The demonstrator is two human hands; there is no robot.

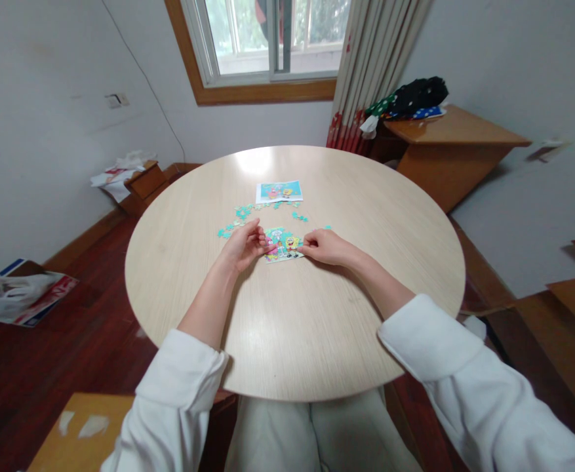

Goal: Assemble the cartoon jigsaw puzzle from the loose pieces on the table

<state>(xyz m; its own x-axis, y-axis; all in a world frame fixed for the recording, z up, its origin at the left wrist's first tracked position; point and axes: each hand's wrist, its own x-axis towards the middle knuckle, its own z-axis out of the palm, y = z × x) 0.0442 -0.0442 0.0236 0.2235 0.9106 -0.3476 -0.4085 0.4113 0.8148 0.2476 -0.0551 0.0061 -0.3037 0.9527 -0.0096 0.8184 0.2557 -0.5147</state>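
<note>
A partly assembled cartoon jigsaw puzzle (282, 246) lies flat on the round table between my hands. My left hand (244, 246) is at its left edge, fingers loosely curled and apart, one of them reaching onto the picture. At the right edge, my right hand (327, 247) has thumb and forefinger pinched together against the puzzle; whatever is between the fingertips is hidden. Loose turquoise puzzle pieces (242, 212) are scattered beyond my left hand, with a few more pieces (299, 217) behind the puzzle. Farther back lies a printed reference picture (281, 191) with similar cartoon figures.
The pale round table (307, 328) fills the middle of the view. A wooden desk (464, 128) bearing dark clothes (417, 97) stands at back right, beside a curtain (370, 72). Lower left is a cardboard box (80, 432); a plastic bag (16, 292) lies on the left.
</note>
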